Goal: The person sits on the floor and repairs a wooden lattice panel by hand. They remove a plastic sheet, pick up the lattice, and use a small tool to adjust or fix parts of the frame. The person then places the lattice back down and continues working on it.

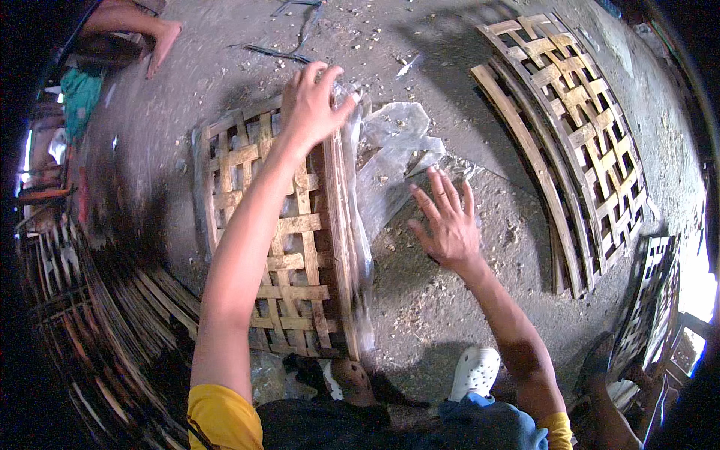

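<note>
A stack of woven bamboo panels (300, 225) lies on the floor in front of me, with thin clear plastic along its sides. My left hand (311, 105) reaches across the stack, its fingers and thumb curled round the far right corner, where some plastic is bunched. To the right of the stack, a crumpled clear plastic sheet (397, 127) spreads over the ground. My right hand (450, 225) hovers just past that sheet's near edge, fingers spread, holding nothing.
Another pile of woven bamboo panels (577, 127) lies at the far right. Long bamboo strips (142, 315) are heaped at the left. A dark strap (277, 52) lies on the gritty floor at the back. Another person's bare foot (163, 45) shows at the upper left.
</note>
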{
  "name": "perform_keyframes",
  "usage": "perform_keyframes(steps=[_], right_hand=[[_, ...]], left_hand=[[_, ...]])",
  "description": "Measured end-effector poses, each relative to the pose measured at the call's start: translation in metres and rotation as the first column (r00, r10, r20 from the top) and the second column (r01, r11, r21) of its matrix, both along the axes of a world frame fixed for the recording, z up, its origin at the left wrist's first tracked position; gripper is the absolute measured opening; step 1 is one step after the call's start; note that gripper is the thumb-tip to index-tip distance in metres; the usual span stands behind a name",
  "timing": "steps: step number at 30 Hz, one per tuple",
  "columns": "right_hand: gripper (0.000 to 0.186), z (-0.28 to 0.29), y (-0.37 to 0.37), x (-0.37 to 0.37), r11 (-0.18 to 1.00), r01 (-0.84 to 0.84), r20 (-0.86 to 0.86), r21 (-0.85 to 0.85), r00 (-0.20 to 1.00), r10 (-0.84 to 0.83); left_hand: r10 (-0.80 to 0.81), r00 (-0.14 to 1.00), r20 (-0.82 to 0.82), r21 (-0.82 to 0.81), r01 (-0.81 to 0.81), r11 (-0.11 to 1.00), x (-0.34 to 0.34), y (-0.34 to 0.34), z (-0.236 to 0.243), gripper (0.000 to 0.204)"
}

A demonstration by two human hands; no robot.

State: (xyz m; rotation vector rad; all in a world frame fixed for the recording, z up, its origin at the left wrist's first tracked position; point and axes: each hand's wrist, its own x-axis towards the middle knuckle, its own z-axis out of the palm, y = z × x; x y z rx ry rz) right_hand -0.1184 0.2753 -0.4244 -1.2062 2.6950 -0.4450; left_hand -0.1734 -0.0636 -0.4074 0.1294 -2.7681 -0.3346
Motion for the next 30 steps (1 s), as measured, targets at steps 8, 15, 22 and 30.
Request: perform_keyframes(steps=[8,15,22,30], right_hand=[[0.077,-0.009,-0.019,-0.018,0.980,0.151,-0.035,-0.132,0.987,-0.157],[0.033,-0.018,-0.044,-0.050,0.963,0.192,-0.178,-0.187,0.958,-0.226],[0.018,-0.031,-0.034,-0.065,0.982,0.092,-0.297,-0.164,0.945,-0.138],[0.010,-0.004,0.002,-0.039,0.980,0.132,-0.314,-0.151,0.933,-0.174]], left_hand=[[-0.035,0.970,0.239,0.199,-0.013,0.980,0.093,0.040,-0.021,0.079],[0.088,0.904,0.419,0.113,-0.148,0.983,0.086,0.062,0.013,0.082],[0.127,0.877,0.464,0.070,-0.179,0.981,0.081,0.074,0.015,0.084],[0.127,0.865,0.485,0.076,-0.187,0.979,0.078,0.068,0.017,0.088]])
